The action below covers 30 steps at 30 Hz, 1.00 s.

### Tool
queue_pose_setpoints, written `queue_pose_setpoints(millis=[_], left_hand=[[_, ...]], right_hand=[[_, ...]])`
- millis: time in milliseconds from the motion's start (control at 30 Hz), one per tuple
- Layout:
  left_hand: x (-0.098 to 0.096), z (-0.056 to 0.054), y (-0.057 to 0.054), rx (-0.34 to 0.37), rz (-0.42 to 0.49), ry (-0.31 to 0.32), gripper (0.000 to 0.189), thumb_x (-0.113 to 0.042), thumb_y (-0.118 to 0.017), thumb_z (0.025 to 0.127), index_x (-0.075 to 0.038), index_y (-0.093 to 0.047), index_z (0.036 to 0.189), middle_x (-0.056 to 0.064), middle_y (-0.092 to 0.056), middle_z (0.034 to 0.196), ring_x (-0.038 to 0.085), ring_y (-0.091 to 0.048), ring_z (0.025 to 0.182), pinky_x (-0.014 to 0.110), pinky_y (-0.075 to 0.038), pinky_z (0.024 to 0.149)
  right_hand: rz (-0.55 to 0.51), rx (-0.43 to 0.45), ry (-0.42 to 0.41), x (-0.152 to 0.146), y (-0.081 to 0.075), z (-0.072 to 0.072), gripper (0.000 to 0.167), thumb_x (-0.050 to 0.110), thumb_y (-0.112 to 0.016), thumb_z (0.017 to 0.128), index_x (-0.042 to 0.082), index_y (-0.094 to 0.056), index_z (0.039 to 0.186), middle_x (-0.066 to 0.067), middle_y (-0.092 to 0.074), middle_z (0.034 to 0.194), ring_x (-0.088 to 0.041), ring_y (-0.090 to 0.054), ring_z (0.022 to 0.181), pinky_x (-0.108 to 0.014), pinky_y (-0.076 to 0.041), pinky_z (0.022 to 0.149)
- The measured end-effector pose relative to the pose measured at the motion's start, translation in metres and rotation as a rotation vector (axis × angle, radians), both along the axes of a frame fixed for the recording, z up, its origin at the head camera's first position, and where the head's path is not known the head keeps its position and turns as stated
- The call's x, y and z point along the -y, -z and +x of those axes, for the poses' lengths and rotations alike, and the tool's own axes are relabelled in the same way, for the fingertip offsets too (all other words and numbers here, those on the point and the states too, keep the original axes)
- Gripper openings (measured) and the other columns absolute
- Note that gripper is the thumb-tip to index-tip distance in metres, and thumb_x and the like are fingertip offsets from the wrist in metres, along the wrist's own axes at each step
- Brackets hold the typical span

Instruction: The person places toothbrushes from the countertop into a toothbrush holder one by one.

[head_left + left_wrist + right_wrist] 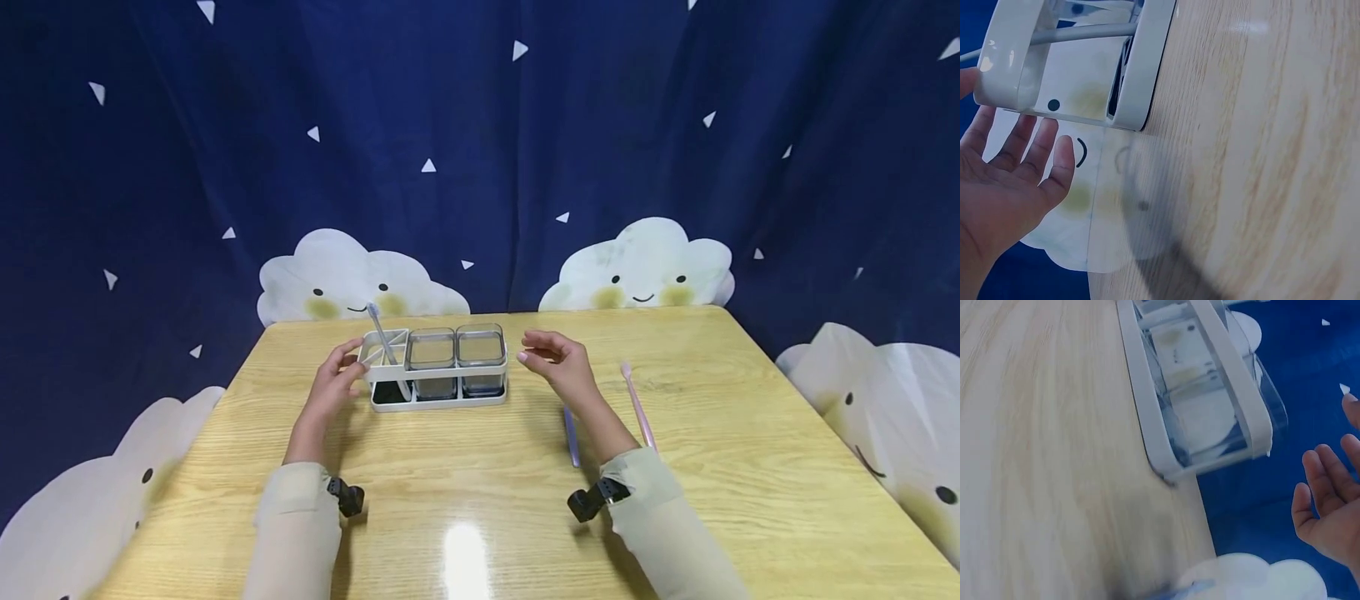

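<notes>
A white toothbrush holder (440, 403) stands on the table. A pale toothbrush (386, 340) leans in its divided left compartment, and two clear cups (431, 350) sit in the other openings. At the holder's left end is my left hand (336, 375), its fingertips right at the upper rim. In the left wrist view, the loosely spread fingers (1034, 147) meet the end of that upper band. My right hand (561, 364) hovers just off the holder's right end, fingers gently bent, with nothing in it. In the right wrist view, a gap shows between it and the holder (1235, 381).
On the wooden table (420, 475), a blue-violet toothbrush (572, 437) lies beside my right forearm, partly hidden by it. A pink toothbrush (637, 406) lies farther right. Behind the table hangs a dark blue curtain (480, 108) with white clouds and triangles.
</notes>
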<state>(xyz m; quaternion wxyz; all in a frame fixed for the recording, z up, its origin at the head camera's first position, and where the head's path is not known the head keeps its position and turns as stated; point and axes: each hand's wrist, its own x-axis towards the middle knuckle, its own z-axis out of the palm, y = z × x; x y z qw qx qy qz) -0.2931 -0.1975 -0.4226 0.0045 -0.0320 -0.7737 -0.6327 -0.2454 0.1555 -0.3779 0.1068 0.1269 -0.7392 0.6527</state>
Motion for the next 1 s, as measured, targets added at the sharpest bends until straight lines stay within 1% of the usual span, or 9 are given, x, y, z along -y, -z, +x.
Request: queue_pose_setpoints(millis=[133,233,333,400,467,567,700,800,1000], left_hand=[[-0.003,-0.001,0.0,-0.011,0.005,0.008,0.053,-0.012,-0.048,0.09,-0.01,-0.036,0.142,0.02,-0.042,0.124,0.025,-0.046,0.102,0.055,-0.039,0.086],[-0.005,0.0,0.0,-0.043,0.003,0.013,0.053,-0.016,-0.049,0.089,-0.01,-0.038,0.14,0.02,-0.044,0.122,0.025,-0.047,0.101,0.053,-0.041,0.083],[-0.003,0.003,0.0,-0.079,-0.007,0.007,0.052,-0.02,-0.05,0.087,-0.012,-0.041,0.137,0.018,-0.046,0.116,0.023,-0.049,0.097,0.05,-0.044,0.077],[-0.001,0.004,0.001,-0.084,-0.022,0.001,0.052,-0.022,-0.05,0.087,-0.012,-0.041,0.137,0.017,-0.047,0.116,0.023,-0.05,0.096,0.049,-0.045,0.076],[0.0,0.004,0.002,-0.071,-0.017,-0.003,0.052,-0.021,-0.05,0.087,-0.012,-0.041,0.138,0.018,-0.047,0.118,0.025,-0.049,0.099,0.051,-0.044,0.078],[0.0,0.001,0.003,-0.027,-0.008,-0.004,0.053,-0.017,-0.048,0.088,-0.012,-0.038,0.14,0.02,-0.044,0.123,0.028,-0.047,0.104,0.055,-0.04,0.084],[-0.002,-0.001,0.003,0.002,-0.008,-0.01,0.053,-0.014,-0.047,0.09,-0.013,-0.036,0.142,0.02,-0.042,0.126,0.028,-0.045,0.105,0.056,-0.039,0.087],[-0.003,-0.001,0.001,0.004,-0.008,-0.014,0.052,-0.013,-0.046,0.09,-0.014,-0.036,0.142,0.019,-0.042,0.126,0.027,-0.045,0.105,0.056,-0.038,0.088],[-0.001,0.0,0.001,0.006,0.017,-0.015,0.054,-0.011,-0.047,0.088,-0.012,-0.036,0.141,0.019,-0.043,0.124,0.026,-0.046,0.103,0.058,-0.037,0.088]], right_hand=[[-0.013,0.024,0.023,-0.02,0.016,-0.004,0.038,0.001,-0.068,0.082,-0.008,-0.057,0.118,-0.028,-0.056,0.115,-0.031,-0.057,0.1,-0.021,-0.048,0.074],[-0.013,0.036,0.057,-0.033,0.03,-0.01,0.039,0.006,-0.07,0.082,-0.004,-0.059,0.118,-0.024,-0.058,0.115,-0.027,-0.057,0.1,-0.021,-0.048,0.075],[0.019,0.061,0.099,-0.041,0.038,-0.012,0.041,0.011,-0.071,0.082,-0.003,-0.059,0.118,-0.022,-0.059,0.115,-0.025,-0.057,0.099,-0.021,-0.047,0.077],[0.03,0.103,0.128,-0.045,0.042,-0.013,0.042,0.014,-0.071,0.083,-0.002,-0.058,0.119,-0.022,-0.058,0.116,-0.024,-0.057,0.1,-0.022,-0.046,0.079],[0.039,0.163,0.173,-0.05,0.045,-0.013,0.043,0.017,-0.07,0.083,-0.001,-0.058,0.121,-0.022,-0.058,0.117,-0.024,-0.056,0.101,-0.025,-0.046,0.082],[0.035,0.271,0.237,-0.058,0.05,-0.012,0.046,0.022,-0.069,0.084,0.002,-0.057,0.123,-0.019,-0.057,0.119,-0.023,-0.055,0.103,-0.035,-0.045,0.086],[0.037,0.372,0.276,-0.066,0.056,-0.01,0.048,0.023,-0.069,0.085,0.002,-0.055,0.125,-0.017,-0.056,0.119,-0.025,-0.056,0.102,-0.045,-0.043,0.088],[0.048,0.402,0.27,-0.067,0.06,-0.007,0.049,0.021,-0.067,0.086,0.0,-0.052,0.127,-0.016,-0.057,0.117,-0.026,-0.057,0.1,-0.044,-0.044,0.086],[0.071,0.428,0.295,-0.065,0.073,-0.007,0.044,0.015,-0.068,0.084,-0.004,-0.055,0.122,-0.012,-0.063,0.098,-0.027,-0.059,0.087,-0.034,-0.048,0.072]])
